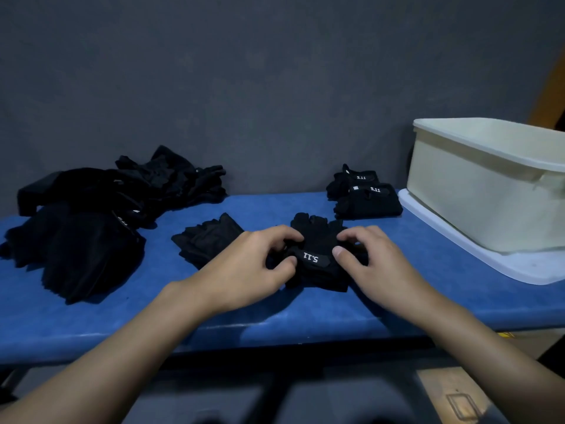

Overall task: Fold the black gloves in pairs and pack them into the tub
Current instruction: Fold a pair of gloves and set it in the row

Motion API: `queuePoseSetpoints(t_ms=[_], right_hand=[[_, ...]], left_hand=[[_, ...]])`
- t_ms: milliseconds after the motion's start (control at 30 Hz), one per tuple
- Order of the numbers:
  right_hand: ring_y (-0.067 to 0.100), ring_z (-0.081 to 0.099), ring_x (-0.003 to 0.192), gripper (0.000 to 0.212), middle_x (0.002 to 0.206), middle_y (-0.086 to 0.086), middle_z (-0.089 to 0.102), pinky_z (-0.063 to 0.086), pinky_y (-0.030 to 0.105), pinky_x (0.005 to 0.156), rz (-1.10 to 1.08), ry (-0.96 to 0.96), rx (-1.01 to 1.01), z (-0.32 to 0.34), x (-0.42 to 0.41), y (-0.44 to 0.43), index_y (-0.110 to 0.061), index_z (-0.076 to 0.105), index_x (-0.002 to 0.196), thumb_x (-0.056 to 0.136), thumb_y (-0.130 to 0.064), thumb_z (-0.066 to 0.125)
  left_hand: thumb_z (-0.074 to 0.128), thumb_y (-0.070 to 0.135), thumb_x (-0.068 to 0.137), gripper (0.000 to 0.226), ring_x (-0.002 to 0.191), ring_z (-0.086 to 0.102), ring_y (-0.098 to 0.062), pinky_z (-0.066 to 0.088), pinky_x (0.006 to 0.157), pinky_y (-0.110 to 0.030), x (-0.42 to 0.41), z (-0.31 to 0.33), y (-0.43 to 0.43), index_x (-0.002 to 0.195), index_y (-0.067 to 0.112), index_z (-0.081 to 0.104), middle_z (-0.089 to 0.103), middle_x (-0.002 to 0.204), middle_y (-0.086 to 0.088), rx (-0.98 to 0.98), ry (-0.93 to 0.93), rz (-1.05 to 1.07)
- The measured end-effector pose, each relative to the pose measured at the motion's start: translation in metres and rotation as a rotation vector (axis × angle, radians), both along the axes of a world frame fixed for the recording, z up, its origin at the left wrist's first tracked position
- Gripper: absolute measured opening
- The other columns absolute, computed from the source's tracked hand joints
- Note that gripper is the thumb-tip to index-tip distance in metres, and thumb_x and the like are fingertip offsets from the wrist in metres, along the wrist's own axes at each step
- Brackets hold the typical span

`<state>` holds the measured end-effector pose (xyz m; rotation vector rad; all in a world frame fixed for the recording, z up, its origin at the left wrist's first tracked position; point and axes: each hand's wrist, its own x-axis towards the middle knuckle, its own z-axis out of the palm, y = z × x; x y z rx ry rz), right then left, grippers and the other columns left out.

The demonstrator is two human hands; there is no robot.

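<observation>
Both hands meet over a black glove [316, 232] lying on the blue tabletop [275, 310]. The left hand [244, 270] pinches the glove's left edge, thumb below and curled fingers [282, 234] above, and the right hand [382, 267] pinches its right edge the same way, thumb tip pressed just beside the strap. Between the two sets of fingers runs that wrist strap [312, 257], its white "5.11" print reading upside down from this view; the glove's short finger stubs point away beyond the fingertips. Just left of the left fingers, close to the knuckles, lies a single loose glove [208, 237], flat on the tabletop. Farther out on that side, well apart from the fingers, sits a heap of unsorted black gloves [91, 221]. Beyond the right fingers, toward the grey wall, two folded pairs [367, 201] rest one just behind the other, labels up. To the right of the right fingers, well apart, stands the cream tub [477, 191] on a white lid [489, 261]; its inside cannot be seen from here.
</observation>
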<state>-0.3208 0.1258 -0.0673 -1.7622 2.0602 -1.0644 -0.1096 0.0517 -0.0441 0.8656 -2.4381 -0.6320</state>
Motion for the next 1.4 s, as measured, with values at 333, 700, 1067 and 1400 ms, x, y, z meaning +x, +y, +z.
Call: queuePoseSetpoints(t_ms=[333,700,1067,1400], right_hand=[[0.002,0.052,0.116,0.024,0.118,-0.016,0.060,0.037,0.013,0.093,0.065,-0.137,-0.137,0.007,-0.010,-0.011,-0.028,0.061,0.114,0.090,-0.031,0.064],[0.006,0.008,0.148,0.094,0.158,-0.018,0.023,0.008,0.041,0.121,0.169,0.305,0.212,-0.004,-0.018,-0.010,-0.042,0.037,0.144,0.063,-0.086,0.019],[0.007,0.029,0.134,0.084,0.137,-0.014,0.038,0.022,0.037,0.115,0.078,0.210,0.120,-0.005,-0.025,-0.006,-0.039,0.048,0.136,0.069,-0.088,0.032],[0.005,0.043,0.119,0.037,0.114,-0.023,0.052,0.026,0.037,0.109,-0.019,0.156,0.052,-0.008,-0.031,-0.004,-0.031,0.061,0.125,0.093,-0.047,0.053]], left_hand=[[0.050,0.047,0.095,0.038,0.112,0.050,0.004,0.041,0.098,-0.027,-0.008,0.004,-0.012,0.129,0.029,0.055,0.054,0.119,0.020,-0.106,0.070,0.084],[0.036,0.067,0.094,0.066,0.141,0.029,0.000,0.015,0.120,-0.040,-0.014,-0.003,-0.020,0.152,0.037,0.027,0.037,0.153,0.018,-0.187,-0.407,0.034],[0.032,0.070,0.092,0.066,0.145,0.023,-0.005,0.014,0.120,-0.041,-0.015,0.003,-0.024,0.152,0.045,0.019,0.033,0.155,0.017,-0.108,-0.422,0.050],[0.031,0.062,0.097,0.056,0.137,0.033,-0.001,0.016,0.117,-0.039,-0.023,0.001,-0.024,0.147,0.039,0.040,0.043,0.142,0.024,-0.042,-0.329,0.061]])
